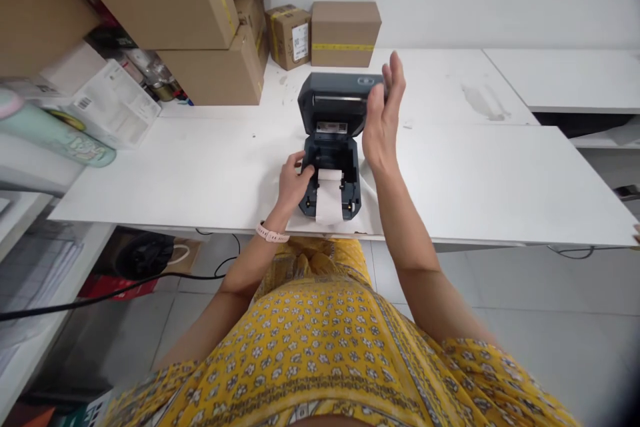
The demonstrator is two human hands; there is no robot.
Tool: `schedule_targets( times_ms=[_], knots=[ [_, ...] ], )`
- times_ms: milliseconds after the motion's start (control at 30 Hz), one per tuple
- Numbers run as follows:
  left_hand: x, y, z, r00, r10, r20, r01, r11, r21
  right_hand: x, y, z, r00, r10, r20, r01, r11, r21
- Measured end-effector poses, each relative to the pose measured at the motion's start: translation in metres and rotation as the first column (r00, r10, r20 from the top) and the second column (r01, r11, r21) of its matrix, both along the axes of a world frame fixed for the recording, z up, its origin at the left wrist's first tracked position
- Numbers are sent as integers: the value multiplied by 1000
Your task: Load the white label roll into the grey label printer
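Observation:
A dark label printer [354, 177] stands on the white table near its front edge, its lid [340, 88] raised at the back. Inside sits a small roll of white label paper [330, 190], with a strip running out over the front. My left hand [294, 181] rests at the printer's left wall, thumb over the rim and fingers along the outside. At the right side of the lid is my right hand [384, 117], fingers extended upward and its palm side against the lid's edge. Nothing is visibly grasped in the right hand.
Cardboard boxes [345, 33] stand at the back, with larger ones [210, 73] stacked at the left. A mint bottle [60, 133] and a white box [117, 103] lie at the far left. Black cables [150, 277] hang below the table edge.

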State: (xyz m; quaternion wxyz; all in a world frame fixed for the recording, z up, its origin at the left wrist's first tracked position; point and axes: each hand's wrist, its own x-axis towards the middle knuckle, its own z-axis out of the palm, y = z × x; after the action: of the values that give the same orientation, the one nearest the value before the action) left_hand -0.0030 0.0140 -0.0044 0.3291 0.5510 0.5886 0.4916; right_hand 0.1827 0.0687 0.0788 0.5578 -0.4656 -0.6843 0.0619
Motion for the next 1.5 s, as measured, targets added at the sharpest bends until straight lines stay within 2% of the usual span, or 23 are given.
schedule_targets(
  times_ms=[67, 167, 233, 300, 400, 533, 700, 833, 967, 1067, 1133, 1200, 1267, 1300, 1400, 1500],
  knots=[
    [2, -1, -5, 996, -22, -84, 18, 999, -49, 2, 12, 12, 997, -72, 26, 70, 995, 66],
    [3, -3, -1, 988, -14, -151, -1, 995, -104, 2, 0, 19, 981, -194, -27, 195, 959, 207],
    [3, -1, 7, 975, -28, -220, -6, 989, -149, 4, -16, 18, 984, -179, 10, 170, 947, 274],
    [4, 3, 14, 949, -51, -310, -5, 984, -177, 9, -29, 16, 987, -128, 99, 96, 954, 283],
    [5, 7, 20, 905, -64, -421, -22, 980, -197, 20, -30, 17, 984, -55, 167, 20, 979, 205],
    [6, 6, 19, 895, -48, -444, -39, 982, -185, 31, -11, 17, 966, 55, 252, -93, 985, 142],
    [5, 4, 14, 901, -42, -431, -44, 981, -188, 30, 7, -6, 928, -87, 363, 27, 986, 166],
    [5, 5, 12, 909, -28, -416, -52, 983, -178, 28, 13, -24, 831, -122, 542, 103, 992, 66],
    [5, 5, 13, 923, -19, -384, -45, 987, -156, 28, 12, -21, 764, -89, 639, 117, 993, -2],
    [5, 5, 12, 930, -10, -368, -45, 989, -141, 22, 5, -13, 791, -79, 607, 126, 991, -36],
    [5, 5, 11, 929, -6, -370, -49, 989, -139, 13, -3, -10, 799, 40, 600, 65, 986, -152],
    [6, 5, 11, 928, -3, -373, -55, 988, -146, 3, -10, -12, 724, 260, 639, -35, 939, -342],
    [6, 5, 11, 929, 0, -370, -60, 987, -152, -5, -15, -16, 564, 450, 693, -69, 861, -503],
    [6, 5, 11, 930, 0, -367, -61, 986, -154, -8, -16, -18, 483, 501, 718, -58, 836, -545],
    [5, 5, 10, 931, -4, -365, -54, 987, -149, -13, -18, -22, 326, 562, 760, -34, 810, -585],
    [2, 4, 9, 931, -5, -366, -48, 990, -134, -14, -17, -21, 284, 603, 746, -24, 782, -623]
  ],
)
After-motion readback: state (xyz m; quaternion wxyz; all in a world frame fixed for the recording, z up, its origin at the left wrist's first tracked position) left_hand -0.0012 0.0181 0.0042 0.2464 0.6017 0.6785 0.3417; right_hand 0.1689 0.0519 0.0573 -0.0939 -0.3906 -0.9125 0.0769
